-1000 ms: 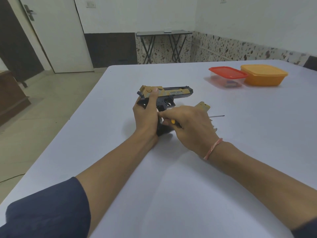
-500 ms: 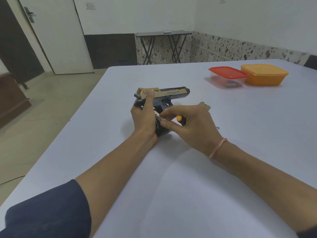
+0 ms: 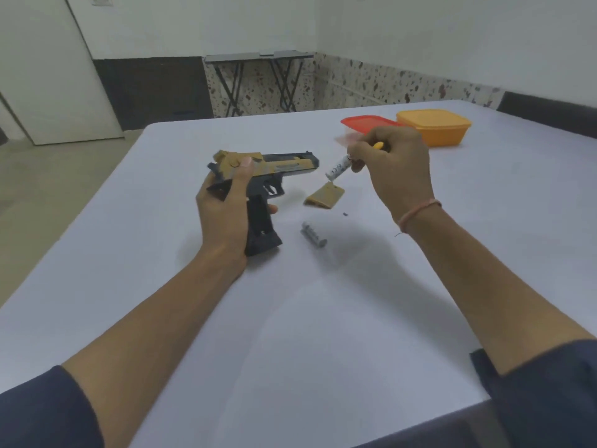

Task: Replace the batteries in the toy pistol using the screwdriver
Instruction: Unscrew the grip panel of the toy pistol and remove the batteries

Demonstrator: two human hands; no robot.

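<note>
My left hand (image 3: 223, 208) grips the tan and black toy pistol (image 3: 274, 166) by its rear and grip, barrel pointing right, the open battery bay (image 3: 260, 221) facing up. My right hand (image 3: 397, 166) is raised to the right of the pistol and pinches a white battery (image 3: 337, 168) between thumb and fingers. The yellow handle of the screwdriver (image 3: 378, 145) shows inside the same hand. A second battery (image 3: 313, 235) lies blurred on the table. The tan battery cover (image 3: 325, 196) lies beside it, with a small dark screw (image 3: 345, 214) near.
A red-lidded box (image 3: 365, 122) and an orange container (image 3: 433, 127) stand at the far right of the white table (image 3: 290, 318). The table's left edge runs close to my left arm. A folding table (image 3: 258, 56) stands against the far wall.
My right hand has lifted away from the pistol's grip to the right, taking a battery out. Another battery now lies on the table. The view has tilted down.
</note>
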